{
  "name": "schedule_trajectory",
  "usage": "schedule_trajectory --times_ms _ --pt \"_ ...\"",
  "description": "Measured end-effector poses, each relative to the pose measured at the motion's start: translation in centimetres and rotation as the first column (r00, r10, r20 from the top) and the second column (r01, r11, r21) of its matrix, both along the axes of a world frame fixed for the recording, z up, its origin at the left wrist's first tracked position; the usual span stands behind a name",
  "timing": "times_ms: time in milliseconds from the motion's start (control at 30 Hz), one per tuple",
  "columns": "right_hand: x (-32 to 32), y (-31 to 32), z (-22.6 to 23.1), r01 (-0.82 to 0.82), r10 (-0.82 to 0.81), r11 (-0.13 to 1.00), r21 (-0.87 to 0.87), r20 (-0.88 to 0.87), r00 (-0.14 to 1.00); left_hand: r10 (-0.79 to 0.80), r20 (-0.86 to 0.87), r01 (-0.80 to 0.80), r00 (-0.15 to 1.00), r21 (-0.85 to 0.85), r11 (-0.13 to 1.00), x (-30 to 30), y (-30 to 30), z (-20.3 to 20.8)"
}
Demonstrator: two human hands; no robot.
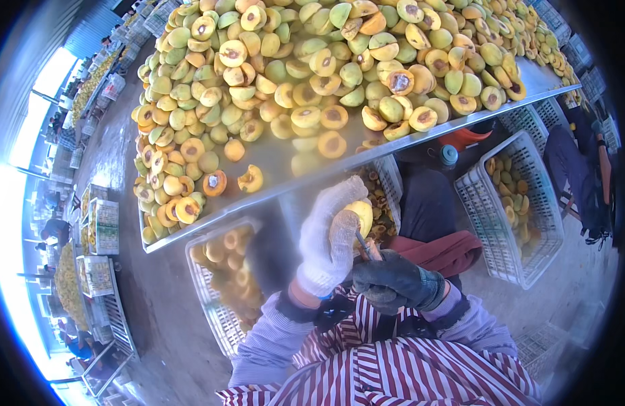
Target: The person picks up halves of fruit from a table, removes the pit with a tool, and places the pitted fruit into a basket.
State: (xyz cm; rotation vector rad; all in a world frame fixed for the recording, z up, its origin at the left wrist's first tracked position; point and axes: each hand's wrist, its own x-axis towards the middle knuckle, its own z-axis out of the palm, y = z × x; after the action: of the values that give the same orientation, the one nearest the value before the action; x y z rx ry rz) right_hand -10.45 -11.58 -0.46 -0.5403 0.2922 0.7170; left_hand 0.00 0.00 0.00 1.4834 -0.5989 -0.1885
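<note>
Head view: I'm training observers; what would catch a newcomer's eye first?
Probably the heap of yellow-green fruit halves filling the top, on a silvery metal table. Below its edge, the white-gloved left hand holds a yellow fruit piece, the black-gloved right hand a thin dark tool.

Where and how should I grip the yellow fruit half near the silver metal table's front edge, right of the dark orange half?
Pinch the yellow fruit half by its curved outer edge, probably from front right: silver metal table shows there; the dark orange half sits left.
</note>
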Motion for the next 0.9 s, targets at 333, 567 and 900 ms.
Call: schedule_trajectory --times_ms 333,567,900 --pt "-0.2 1.1 -2.2 0.152 0.024 0.861 -0.485 0.337 0.941 -0.255 -0.161 0.301 0.953 0.451 0.84 2.7 0.2 4.4" --pt "1.0 0.4 1.2 0.108 0.052 0.822 -0.559 0.264 0.963 -0.321 -0.461 0.365 0.828 0.008 0.931 2.3 0.2 2.6" --pt "0.0 0.0 -0.3 0.064 -0.051 0.977 -0.205 0.07 0.996 -0.04 -0.315 0.081 0.948 0.116 0.99 -0.4 -0.3 3.9"
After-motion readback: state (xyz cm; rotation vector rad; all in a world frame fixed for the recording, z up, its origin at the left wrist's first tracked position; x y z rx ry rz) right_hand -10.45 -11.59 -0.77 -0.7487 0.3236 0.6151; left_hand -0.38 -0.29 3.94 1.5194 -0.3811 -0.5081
